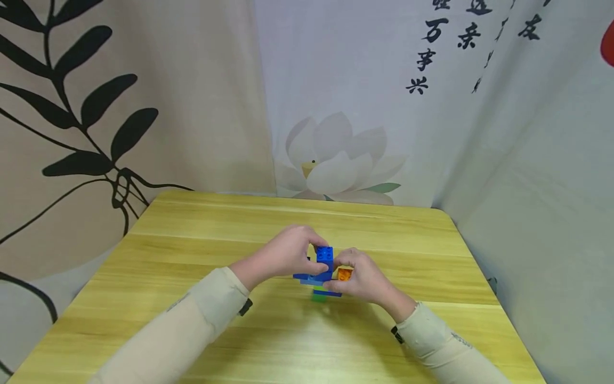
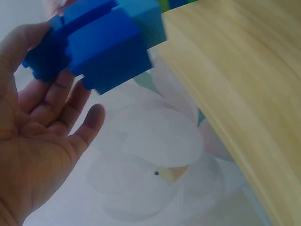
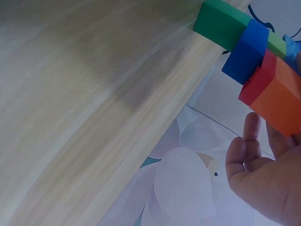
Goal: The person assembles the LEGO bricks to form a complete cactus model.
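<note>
A stack of coloured building blocks stands between the two hands, near the middle of the wooden table. The left hand (image 1: 293, 252) pinches the studded blue block (image 1: 324, 254) at its top; in the left wrist view the thumb lies against that block and the other fingers curl below. From the right side, the right hand (image 1: 362, 278) holds the stack, thumb and index finger around its middle, next to an orange block (image 1: 344, 274). A green block (image 1: 318, 297) forms the bottom. In the right wrist view a red block (image 3: 258, 85) adjoins the orange one. The fingers hide some joints.
The wooden table (image 1: 230, 229) has its far edge close to a printed curtain (image 1: 336, 80) with a lotus and writing. Another curtain side hangs along the right. Dark bands (image 1: 397, 335) show at the wrists.
</note>
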Action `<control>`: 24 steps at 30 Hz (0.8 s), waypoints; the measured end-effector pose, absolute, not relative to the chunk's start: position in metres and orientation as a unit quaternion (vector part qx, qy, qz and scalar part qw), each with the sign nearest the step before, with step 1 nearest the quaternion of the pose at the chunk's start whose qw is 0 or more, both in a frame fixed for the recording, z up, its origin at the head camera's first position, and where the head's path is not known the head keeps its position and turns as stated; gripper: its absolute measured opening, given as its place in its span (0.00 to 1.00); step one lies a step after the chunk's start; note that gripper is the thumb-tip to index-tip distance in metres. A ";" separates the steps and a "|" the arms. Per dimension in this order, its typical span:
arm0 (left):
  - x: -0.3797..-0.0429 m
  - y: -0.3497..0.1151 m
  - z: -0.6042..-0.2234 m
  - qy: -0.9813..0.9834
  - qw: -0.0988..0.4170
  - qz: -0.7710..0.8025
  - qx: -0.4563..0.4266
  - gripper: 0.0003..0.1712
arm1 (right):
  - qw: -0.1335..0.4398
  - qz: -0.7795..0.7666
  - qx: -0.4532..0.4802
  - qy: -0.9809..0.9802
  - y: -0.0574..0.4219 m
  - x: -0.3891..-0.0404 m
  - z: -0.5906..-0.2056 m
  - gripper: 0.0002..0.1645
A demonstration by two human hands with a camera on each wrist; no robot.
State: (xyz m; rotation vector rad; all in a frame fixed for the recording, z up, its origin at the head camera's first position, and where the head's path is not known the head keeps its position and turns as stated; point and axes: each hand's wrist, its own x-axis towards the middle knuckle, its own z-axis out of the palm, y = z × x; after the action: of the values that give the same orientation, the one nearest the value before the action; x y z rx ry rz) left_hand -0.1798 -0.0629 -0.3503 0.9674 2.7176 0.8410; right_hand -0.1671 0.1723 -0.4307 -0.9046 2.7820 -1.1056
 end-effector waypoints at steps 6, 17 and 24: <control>-0.181 -0.058 -0.334 0.903 0.100 0.235 0.346 0.12 | 0.003 -0.367 -0.304 0.879 0.172 -0.169 -0.431 0.12; -0.183 -0.053 -0.324 0.905 0.090 0.162 0.383 0.11 | 0.005 -0.373 -0.310 0.874 0.167 -0.168 -0.424 0.12; -0.187 -0.056 -0.330 0.900 0.124 0.204 0.365 0.13 | 0.012 -0.377 -0.307 0.874 0.166 -0.171 -0.426 0.12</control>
State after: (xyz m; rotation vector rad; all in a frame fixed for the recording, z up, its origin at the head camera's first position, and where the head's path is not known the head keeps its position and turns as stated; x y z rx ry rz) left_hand -0.1874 -0.0564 -0.3301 1.0641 2.6244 0.5956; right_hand -0.1707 0.1665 -0.4264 -0.9584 2.7241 -1.1751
